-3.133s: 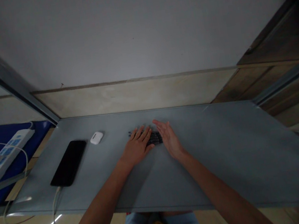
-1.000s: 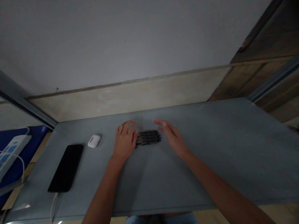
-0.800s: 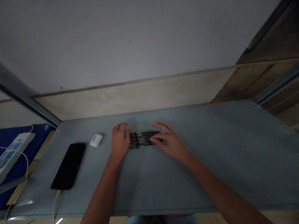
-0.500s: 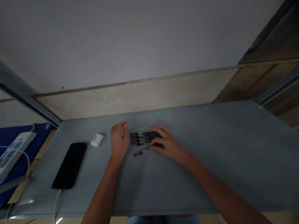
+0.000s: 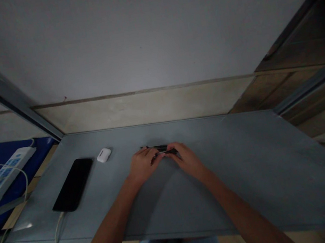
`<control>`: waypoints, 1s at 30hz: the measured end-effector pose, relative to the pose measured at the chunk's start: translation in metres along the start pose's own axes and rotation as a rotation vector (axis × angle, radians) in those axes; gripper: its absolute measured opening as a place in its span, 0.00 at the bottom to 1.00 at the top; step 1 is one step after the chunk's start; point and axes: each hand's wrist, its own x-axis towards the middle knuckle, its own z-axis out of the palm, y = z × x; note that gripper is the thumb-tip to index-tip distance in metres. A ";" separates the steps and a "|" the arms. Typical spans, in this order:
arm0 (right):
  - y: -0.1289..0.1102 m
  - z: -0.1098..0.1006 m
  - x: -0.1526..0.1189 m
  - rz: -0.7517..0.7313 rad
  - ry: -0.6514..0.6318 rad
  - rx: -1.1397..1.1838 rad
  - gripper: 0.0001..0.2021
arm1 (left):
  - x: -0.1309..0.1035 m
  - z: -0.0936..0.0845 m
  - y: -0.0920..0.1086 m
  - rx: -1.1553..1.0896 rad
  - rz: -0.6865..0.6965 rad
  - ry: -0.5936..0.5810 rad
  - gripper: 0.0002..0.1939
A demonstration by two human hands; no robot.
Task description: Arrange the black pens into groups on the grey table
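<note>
Near the middle of the grey table, my left hand and my right hand meet at a dark, slim pen. The left fingers close round its left end. On its other end, my right thumb and fingers pinch. Just behind the hands lies a row of similar pens, side by side and mostly hidden by my fingers. Whether the held pen touches that row I cannot tell.
Left of my hands are a white earbud case and a black phone with a charging cable. A white power strip rests on a blue surface further left. The wall rises behind the table.
My left hand has moved right and toward me, from the row's left end onto the pen. My right hand has lifted the separate pen, which lay in front of the row.
</note>
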 end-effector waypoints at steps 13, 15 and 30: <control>0.002 -0.005 -0.001 -0.131 -0.071 -0.169 0.11 | 0.007 -0.007 -0.008 0.322 0.168 -0.161 0.13; 0.002 -0.006 -0.002 -0.164 -0.055 -0.158 0.11 | 0.006 -0.006 -0.007 0.299 0.148 -0.166 0.14; -0.005 -0.011 0.001 0.115 0.000 0.018 0.13 | 0.006 -0.001 -0.008 0.106 0.059 -0.174 0.18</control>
